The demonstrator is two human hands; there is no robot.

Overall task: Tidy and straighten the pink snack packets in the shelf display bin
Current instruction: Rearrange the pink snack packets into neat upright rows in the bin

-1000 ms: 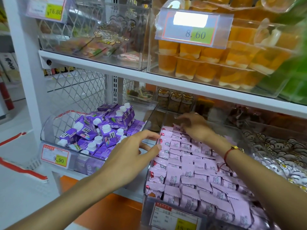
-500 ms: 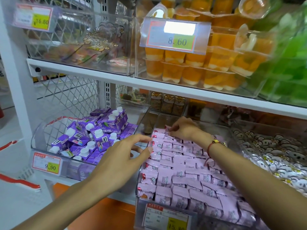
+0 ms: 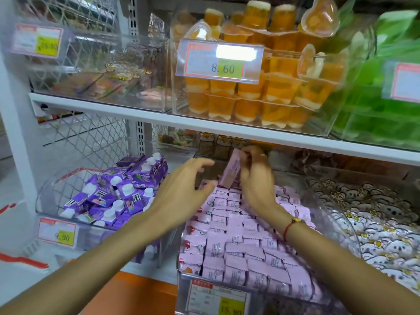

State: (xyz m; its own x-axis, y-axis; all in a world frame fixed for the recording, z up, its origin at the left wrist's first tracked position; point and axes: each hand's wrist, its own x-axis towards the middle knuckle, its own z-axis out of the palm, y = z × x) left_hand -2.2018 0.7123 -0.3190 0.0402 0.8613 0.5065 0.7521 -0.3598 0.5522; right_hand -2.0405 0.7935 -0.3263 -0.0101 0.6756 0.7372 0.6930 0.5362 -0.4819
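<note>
Several pink snack packets (image 3: 241, 246) lie in rows in a clear display bin (image 3: 181, 289) on the lower shelf. My right hand (image 3: 254, 178) is at the back of the bin and pinches one pink packet (image 3: 230, 171), lifted clear of the rows and tilted on end. My left hand (image 3: 181, 196) hovers over the bin's left rear corner with fingers spread and holds nothing. A red cord bracelet sits on my right wrist.
A clear bin of purple drink cartons (image 3: 118, 192) stands to the left, a bin of white bear-print packets (image 3: 375, 226) to the right. The white shelf board (image 3: 204, 125) above carries orange jelly cups (image 3: 256, 94) and green packs (image 3: 381, 98). Price tags hang on the bin fronts.
My right hand has lifted one pink packet up from the back row. My left hand moved further in over the bin's left rear. The view shifted closer and upward.
</note>
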